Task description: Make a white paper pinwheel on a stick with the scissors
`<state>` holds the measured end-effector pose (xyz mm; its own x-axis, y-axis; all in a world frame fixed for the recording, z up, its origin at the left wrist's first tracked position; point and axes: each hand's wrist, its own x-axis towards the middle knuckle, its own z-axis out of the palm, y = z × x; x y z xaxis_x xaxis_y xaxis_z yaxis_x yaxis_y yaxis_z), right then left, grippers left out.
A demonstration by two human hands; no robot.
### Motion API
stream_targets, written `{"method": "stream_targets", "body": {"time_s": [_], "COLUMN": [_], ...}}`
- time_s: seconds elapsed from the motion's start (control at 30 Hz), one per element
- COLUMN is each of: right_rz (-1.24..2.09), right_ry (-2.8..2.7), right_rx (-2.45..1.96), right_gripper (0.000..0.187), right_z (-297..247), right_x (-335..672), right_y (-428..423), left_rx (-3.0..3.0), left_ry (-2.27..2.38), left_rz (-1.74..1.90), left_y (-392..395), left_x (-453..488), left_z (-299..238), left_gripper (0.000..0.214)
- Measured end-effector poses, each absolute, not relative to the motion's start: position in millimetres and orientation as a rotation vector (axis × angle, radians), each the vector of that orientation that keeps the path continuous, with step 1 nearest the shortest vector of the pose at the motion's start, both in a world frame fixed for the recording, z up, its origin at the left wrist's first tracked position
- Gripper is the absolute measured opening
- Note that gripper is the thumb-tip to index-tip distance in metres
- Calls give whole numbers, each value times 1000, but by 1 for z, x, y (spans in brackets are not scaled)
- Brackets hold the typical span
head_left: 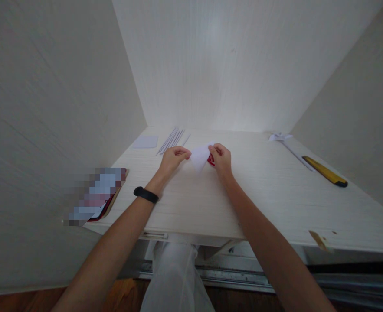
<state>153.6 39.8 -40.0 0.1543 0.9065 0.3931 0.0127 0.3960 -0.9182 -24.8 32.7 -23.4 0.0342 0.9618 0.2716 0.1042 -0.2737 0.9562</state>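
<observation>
A small white piece of paper (pixel 199 157), roughly triangular with a point hanging down, is held up between my two hands over the table. My left hand (pixel 174 158) pinches its left corner between thumb and fingertips. At the upper right edge, my right hand (pixel 221 157) grips the same paper. Just behind it, partly hidden by the paper and my right hand, is a red object (pixel 211 160) whose kind I cannot make out. Beyond my left hand lie several thin white sticks (pixel 172 139), spread side by side.
White table (pixel 191 208) with walls on three sides. A flat paper sheet (pixel 145 141) lies back left; a blurred-out flat device (pixel 105 190) sits at the left edge. At right are a white paper pinwheel (pixel 280 137) on a stick and a yellow utility knife (pixel 323 170).
</observation>
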Motion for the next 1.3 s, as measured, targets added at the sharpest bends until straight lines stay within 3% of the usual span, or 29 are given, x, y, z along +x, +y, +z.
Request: {"method": "stream_targets", "body": {"time_s": [0.3, 0.67, 0.93, 1.13, 1.3], "right_rz": [731, 958, 891, 802, 897], "right_ry": [-1271, -1269, -1229, -1233, -1234], "right_rx": [-957, -980, -1003, -978, -931], "right_gripper": [35, 36, 32, 45, 42], "right_z": [-39, -42, -42, -39, -35], "right_x": [155, 151, 151, 153, 153], "right_y": [36, 39, 40, 35, 32], "left_rx": [1522, 1544, 1572, 1582, 1563], "left_ry": [1136, 1125, 1111, 1113, 1122], "left_rz": [1318, 1307, 1301, 1299, 1313], "left_y": [33, 30, 29, 30, 31], "left_x": [-26, -24, -23, -23, -24], "left_z": [-26, -26, -24, -24, -24], "left_gripper": [18, 16, 14, 15, 15]}}
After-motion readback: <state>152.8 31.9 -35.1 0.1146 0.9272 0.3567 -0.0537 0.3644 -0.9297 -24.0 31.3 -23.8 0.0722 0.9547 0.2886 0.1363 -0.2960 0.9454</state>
